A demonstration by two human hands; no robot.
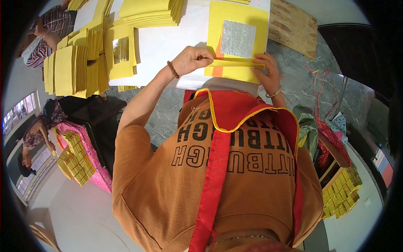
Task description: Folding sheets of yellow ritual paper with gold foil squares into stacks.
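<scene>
A yellow paper sheet [237,12] with a silver foil square [238,38] and an orange band lies at the table's near edge. Across it runs a narrow folded yellow strip [237,64], which appears to be the fold of a sheet. My left hand [191,61] pinches the strip's left end between thumb and fingers. At its right end my right hand [268,73] grips it, fingers bent over the edge. Whether the strip belongs to the sheet under it, I cannot tell.
Stacks of folded yellow paper [69,69] stand along the left of the white table [168,46]. Another stack [151,12] lies at the back. A wooden board [291,25] is beyond the right edge. Other people [54,25] sit at left. Bundled yellow packs [342,193] lie low right.
</scene>
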